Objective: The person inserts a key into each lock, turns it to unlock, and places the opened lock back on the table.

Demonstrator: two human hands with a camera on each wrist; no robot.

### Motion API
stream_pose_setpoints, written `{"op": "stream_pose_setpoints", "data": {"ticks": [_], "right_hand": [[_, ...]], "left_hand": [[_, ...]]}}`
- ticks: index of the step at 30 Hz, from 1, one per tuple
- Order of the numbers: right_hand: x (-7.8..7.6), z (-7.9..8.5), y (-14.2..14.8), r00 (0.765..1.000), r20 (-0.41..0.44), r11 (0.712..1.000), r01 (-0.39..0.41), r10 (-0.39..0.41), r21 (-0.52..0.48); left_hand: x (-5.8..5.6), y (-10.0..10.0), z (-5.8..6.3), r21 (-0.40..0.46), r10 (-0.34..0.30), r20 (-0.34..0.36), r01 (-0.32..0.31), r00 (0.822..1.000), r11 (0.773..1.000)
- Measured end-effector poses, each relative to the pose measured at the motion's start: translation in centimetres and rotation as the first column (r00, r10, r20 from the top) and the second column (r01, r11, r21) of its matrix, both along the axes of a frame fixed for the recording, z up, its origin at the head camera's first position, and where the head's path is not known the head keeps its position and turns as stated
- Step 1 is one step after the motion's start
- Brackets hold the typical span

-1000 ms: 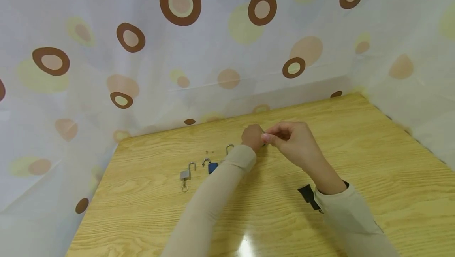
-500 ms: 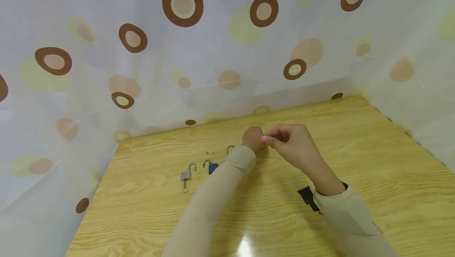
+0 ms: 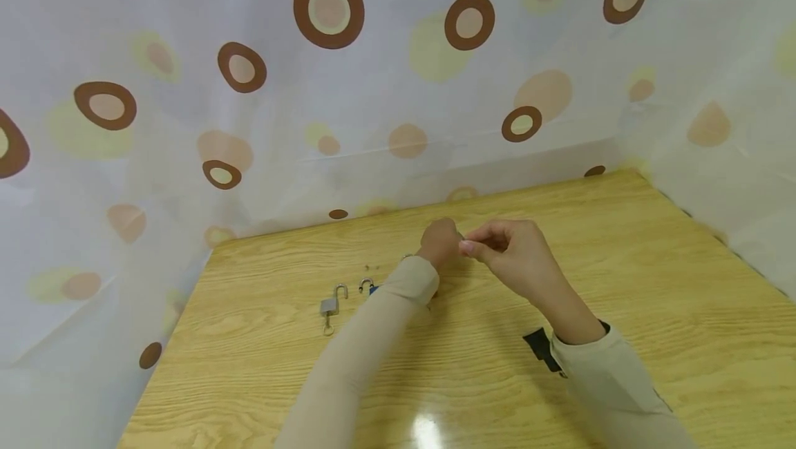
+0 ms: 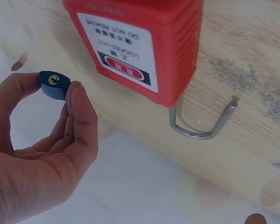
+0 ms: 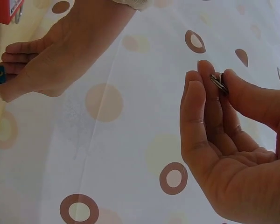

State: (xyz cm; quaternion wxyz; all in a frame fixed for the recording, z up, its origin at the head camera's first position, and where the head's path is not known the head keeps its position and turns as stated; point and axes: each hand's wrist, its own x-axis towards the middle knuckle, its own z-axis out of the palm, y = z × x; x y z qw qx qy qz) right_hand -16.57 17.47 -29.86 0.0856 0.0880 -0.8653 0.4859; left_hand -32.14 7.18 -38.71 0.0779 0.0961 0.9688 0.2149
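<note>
My left hand (image 3: 440,240) pinches a dark blue-green padlock (image 4: 55,86) between thumb and index finger; its brass keyhole shows in the left wrist view. Its shackle is hidden there. Close by on the right, my right hand (image 3: 516,255) pinches a small metal key ring (image 5: 219,84) between thumb and fingertips; any key on it is mostly covered. A red padlock (image 4: 140,51) with a white label and a swung-out shackle is beside my left hand. In the head view the left sleeve hides most of it.
On the wooden table (image 3: 261,338), left of my left arm, lie a grey padlock (image 3: 329,306) with a key and ring, and a blue padlock (image 3: 373,290) partly under the sleeve. Tiny bits (image 3: 367,267) lie behind them. A patterned sheet (image 3: 373,90) walls the back and sides.
My left hand has shifted slightly left, away from the right fingertips, and its sleeve covers more of the blue padlock. The right hand keeps its pinch. The head view has turned a little.
</note>
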Motion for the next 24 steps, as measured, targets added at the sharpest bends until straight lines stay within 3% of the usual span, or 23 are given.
{"op": "stream_pose_setpoints", "data": {"ticks": [4, 9, 14, 18, 24], "right_hand": [[0.0, -0.1, -0.1, 1.000, -0.008, 1.000, -0.002, 0.002, 0.000], [-0.1, -0.1, -0.1, 1.000, -0.014, 1.000, -0.008, 0.007, -0.017], [-0.1, -0.2, -0.2, 1.000, -0.013, 1.000, -0.015, 0.015, -0.023], [-0.1, -0.2, -0.4, 1.000, -0.004, 1.000, -0.016, 0.016, -0.022], [-0.2, -0.3, -0.5, 1.000, 0.015, 1.000, -0.021, 0.021, -0.022]], "left_hand": [[0.6, -0.8, 0.8, 0.051, -0.015, 0.004, 0.014, 1.000, 0.999], [0.4, -1.7, 0.7, 0.151, -0.017, -0.016, 0.020, 1.000, 0.988], [0.1, -2.7, 0.6, 0.286, -0.007, 0.025, -0.001, 1.000, 0.958], [0.7, -3.7, 0.6, 0.446, -0.012, 0.075, -0.022, 0.997, 0.895], [1.3, -4.8, 0.5, 0.677, -0.036, 0.177, -0.095, 0.984, 0.730]]}}
